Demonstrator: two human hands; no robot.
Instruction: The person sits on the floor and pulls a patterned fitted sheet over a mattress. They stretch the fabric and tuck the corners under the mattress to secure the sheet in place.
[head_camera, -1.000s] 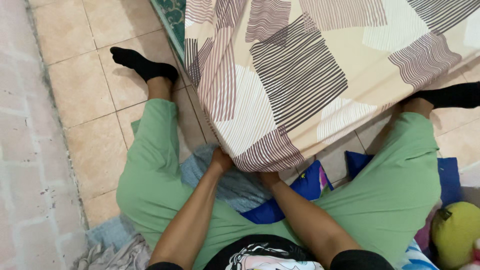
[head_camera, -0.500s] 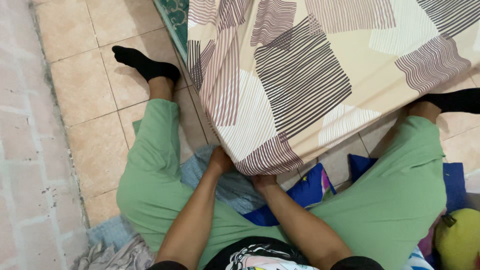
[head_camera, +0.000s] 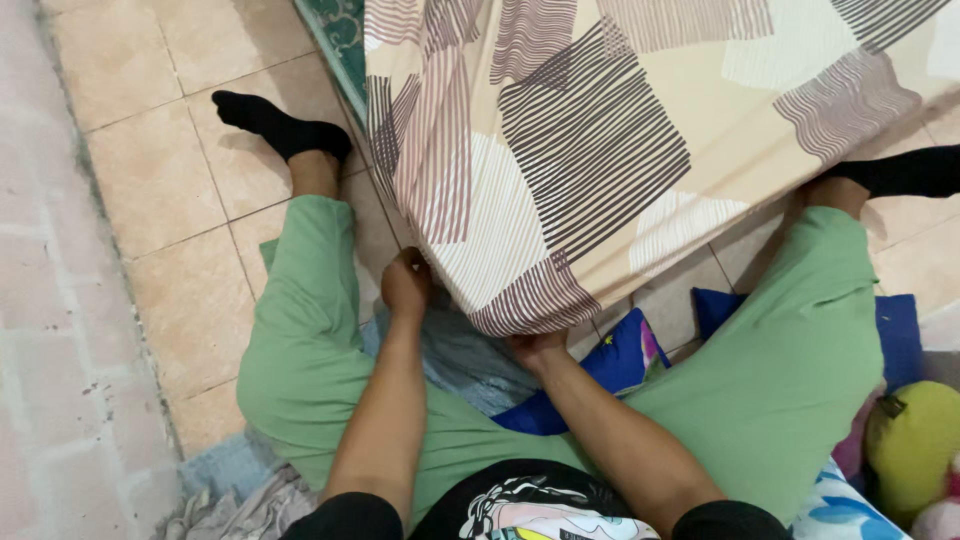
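The mattress (head_camera: 640, 130) is the largest item in view. It rests on the tiled floor (head_camera: 170, 190) and is wrapped in a sheet (head_camera: 560, 170) printed with cream, brown and mauve striped blocks. Its near corner points toward the person and sits between the two spread legs in green trousers (head_camera: 300, 330). From that corner one edge runs up toward the top of the view and the other runs toward the right edge. The long axis cannot be determined, since most of the mattress lies outside the frame.

The left arm extends forward from the lower edge, forearm nearly straight and parallel to the left thigh. The left hand (head_camera: 407, 282) is closed in a fist on the sheet hem at the left side of the corner, knuckles up, close to the floor.

The right arm reaches diagonally inward from the lower right. The right hand (head_camera: 536, 347) is tucked under the corner, palm apparently upward; its fingers are hidden by the overhanging fabric, so its grip cannot be confirmed.

A grey-blue cloth (head_camera: 450, 355) lies on the floor beneath both hands. A blue cushion (head_camera: 610, 370) lies just beside the right wrist, partly under the right thigh. A green stuffed toy (head_camera: 915, 445) sits at the lower right corner of the view. Black socks (head_camera: 275, 125) cover both feet, one each side of the mattress.
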